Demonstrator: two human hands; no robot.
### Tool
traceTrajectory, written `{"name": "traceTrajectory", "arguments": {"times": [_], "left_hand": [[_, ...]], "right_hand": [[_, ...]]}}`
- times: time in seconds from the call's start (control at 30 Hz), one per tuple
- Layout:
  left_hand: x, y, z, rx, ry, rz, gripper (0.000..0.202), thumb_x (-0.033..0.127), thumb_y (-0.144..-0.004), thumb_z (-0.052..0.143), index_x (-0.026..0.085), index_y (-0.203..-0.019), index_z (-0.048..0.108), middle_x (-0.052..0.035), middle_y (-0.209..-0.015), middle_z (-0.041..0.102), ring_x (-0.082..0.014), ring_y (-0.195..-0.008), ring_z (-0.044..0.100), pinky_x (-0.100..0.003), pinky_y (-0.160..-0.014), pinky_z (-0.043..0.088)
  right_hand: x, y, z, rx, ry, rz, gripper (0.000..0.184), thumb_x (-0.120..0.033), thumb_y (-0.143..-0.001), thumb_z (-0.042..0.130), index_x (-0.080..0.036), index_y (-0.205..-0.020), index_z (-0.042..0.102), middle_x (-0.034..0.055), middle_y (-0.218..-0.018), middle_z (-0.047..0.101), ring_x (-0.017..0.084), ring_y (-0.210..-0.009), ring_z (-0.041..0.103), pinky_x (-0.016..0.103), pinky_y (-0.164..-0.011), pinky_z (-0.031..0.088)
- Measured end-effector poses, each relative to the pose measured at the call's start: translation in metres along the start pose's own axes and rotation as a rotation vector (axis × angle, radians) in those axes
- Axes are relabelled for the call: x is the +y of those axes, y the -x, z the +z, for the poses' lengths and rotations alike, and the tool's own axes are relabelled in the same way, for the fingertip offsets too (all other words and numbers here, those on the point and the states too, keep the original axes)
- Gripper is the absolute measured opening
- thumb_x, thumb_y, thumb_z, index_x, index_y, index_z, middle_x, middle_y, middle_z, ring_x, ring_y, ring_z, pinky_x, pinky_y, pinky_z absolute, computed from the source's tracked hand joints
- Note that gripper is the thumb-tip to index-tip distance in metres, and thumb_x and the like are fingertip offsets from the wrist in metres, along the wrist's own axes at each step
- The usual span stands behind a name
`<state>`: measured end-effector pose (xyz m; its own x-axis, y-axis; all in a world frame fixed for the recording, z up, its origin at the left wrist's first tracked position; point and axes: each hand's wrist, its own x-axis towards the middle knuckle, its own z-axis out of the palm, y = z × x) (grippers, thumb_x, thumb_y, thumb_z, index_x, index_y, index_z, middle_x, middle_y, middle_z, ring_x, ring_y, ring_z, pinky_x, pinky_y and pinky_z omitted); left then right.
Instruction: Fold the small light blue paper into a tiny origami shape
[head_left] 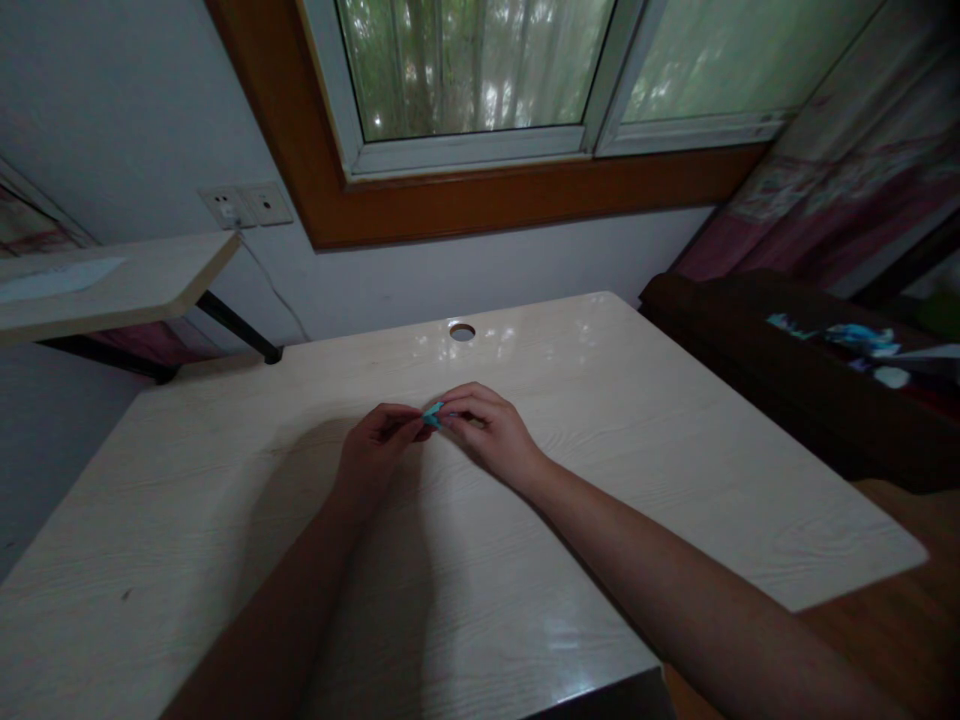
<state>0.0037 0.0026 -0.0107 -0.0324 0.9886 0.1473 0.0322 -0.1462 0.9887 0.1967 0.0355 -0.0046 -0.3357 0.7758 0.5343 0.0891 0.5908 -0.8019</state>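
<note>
A: Begin at the left. What stands there?
B: A raised shelf (176, 290), cut off by the view's left side, with its dark legs set near the bench's far-left corner. A pale sheet (64, 278) lies on it, too dim to read.
A: And the left hand (373, 445)?
B: It is nearly closed, thumb and forefinger pinched together on the left end of a small teal piece (432, 414). The other fingers curl under in shadow, so I can't make them all out.
A: Where is that piece?
B: Between the two hands, over the bench (645, 410), nearer its far edge than its near one. Fingertips cover both ends; its full shape and material I can't tell.
A: Next?
B: Slightly right of it, close to the far edge, a round hole (462, 332) in the bench top. Below that, the right hand (491, 430), also pinched nearly closed, thumb and fingers on the piece's right end.
A: Beyond the right edge?
B: Dark brown furniture (720, 350) bearing a jumble of blue and white items (862, 340), blurred and partly out of view.
</note>
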Motion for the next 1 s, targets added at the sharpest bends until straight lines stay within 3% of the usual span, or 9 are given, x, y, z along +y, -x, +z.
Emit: {"name": "traceTrajectory", "arguments": {"times": [0.27,0.5,1.0], "left_hand": [[-0.0002,0.0,0.0016,-0.008,0.005,-0.007,0.03,0.041,-0.08,0.073,0.016,-0.095,0.067,-0.0075,-0.091,0.076,-0.0212,-0.084,0.074,-0.04,-0.085,0.06],[-0.0011,-0.0006,0.0013,-0.028,-0.036,0.003,0.026,0.039,-0.081,0.072,0.017,-0.095,0.067,-0.006,-0.089,0.076,-0.0199,-0.083,0.074,-0.036,-0.083,0.061],[-0.0005,0.0005,0.0023,-0.045,-0.076,-0.004,0.025,0.039,-0.083,0.07,0.019,-0.097,0.067,-0.0066,-0.094,0.077,-0.0215,-0.089,0.074,-0.037,-0.086,0.059]], "right_hand": [[-0.0016,-0.001,-0.0015,0.001,-0.01,0.044,0.011,-0.029,-0.088,0.067,-0.027,-0.095,0.075,0.0063,-0.103,0.069,0.019,-0.096,0.065,0.037,-0.089,0.054],[-0.0032,-0.0012,-0.0008,0.025,-0.038,0.091,0.011,-0.032,-0.082,0.074,-0.025,-0.09,0.076,0.0065,-0.099,0.069,0.019,-0.09,0.066,0.034,-0.081,0.055],[0.0054,-0.0012,0.0005,0.024,-0.09,0.228,0.011,-0.03,-0.086,0.067,-0.023,-0.083,0.076,0.0063,-0.095,0.07,0.018,-0.09,0.065,0.034,-0.082,0.053]]}}
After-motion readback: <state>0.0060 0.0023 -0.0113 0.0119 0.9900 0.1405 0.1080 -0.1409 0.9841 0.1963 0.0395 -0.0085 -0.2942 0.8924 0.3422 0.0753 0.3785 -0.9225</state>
